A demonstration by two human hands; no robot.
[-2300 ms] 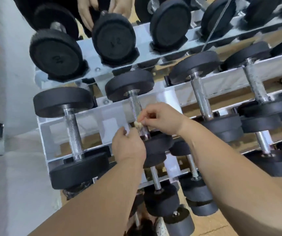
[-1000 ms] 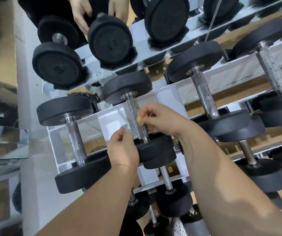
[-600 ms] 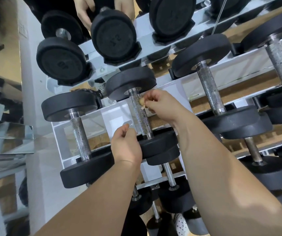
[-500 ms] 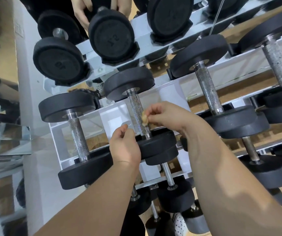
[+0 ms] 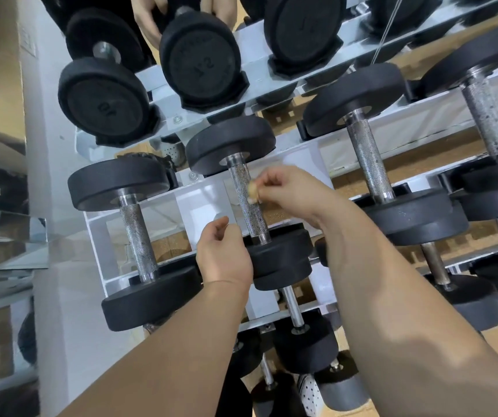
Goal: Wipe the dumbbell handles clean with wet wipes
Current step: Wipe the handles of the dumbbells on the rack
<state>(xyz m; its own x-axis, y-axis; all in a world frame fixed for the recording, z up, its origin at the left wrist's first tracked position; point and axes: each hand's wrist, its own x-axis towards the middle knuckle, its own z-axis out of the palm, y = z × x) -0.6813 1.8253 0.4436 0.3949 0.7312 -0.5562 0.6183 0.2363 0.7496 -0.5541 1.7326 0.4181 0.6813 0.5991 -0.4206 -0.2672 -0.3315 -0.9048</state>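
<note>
Yellowish wipe [image 5: 252, 191], pinched in the fingers [image 5: 267, 183] of the right hand [image 5: 289, 195], now sits higher on the middle dumbbell handle [image 5: 255, 218] at frame centre than before. Left hand [image 5: 223, 254] stays beside the near weight [image 5: 280, 251], fingers loosely curled.

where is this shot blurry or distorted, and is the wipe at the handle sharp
Head view: knurling on the handle is crisp; the wipe pinched in the right hand is a small soft-edged wad; the upper right corner is smeared by blur; wide-angle bend curves the rack rails.
</note>
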